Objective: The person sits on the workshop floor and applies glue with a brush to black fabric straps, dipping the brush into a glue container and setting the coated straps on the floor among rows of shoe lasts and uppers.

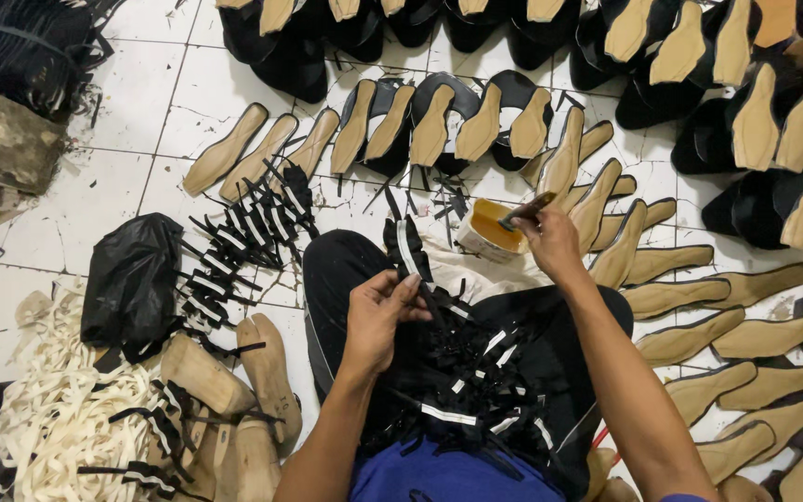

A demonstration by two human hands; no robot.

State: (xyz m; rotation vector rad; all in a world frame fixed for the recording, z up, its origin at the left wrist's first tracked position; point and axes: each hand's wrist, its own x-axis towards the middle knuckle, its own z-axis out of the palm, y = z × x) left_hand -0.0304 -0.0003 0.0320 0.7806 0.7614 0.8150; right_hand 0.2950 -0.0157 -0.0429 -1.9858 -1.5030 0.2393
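I sit on a tiled floor with a heap of black straps (476, 367) across my lap. My left hand (378, 316) pinches one black strap (411, 249) and holds it up over my knee. My right hand (550, 244) grips a small brush (524, 211) whose tip dips into an open tin of yellow-brown glue (493, 229) standing on the floor in front of my legs.
Tan shoe soles (717, 321) lie in rows to the right and ahead. Black shoe uppers on lasts (457, 116) line the back. At left sit more straps (243, 237), a black plastic bag (132, 279), wooden lasts (234, 390) and a pile of pale strips (44, 418).
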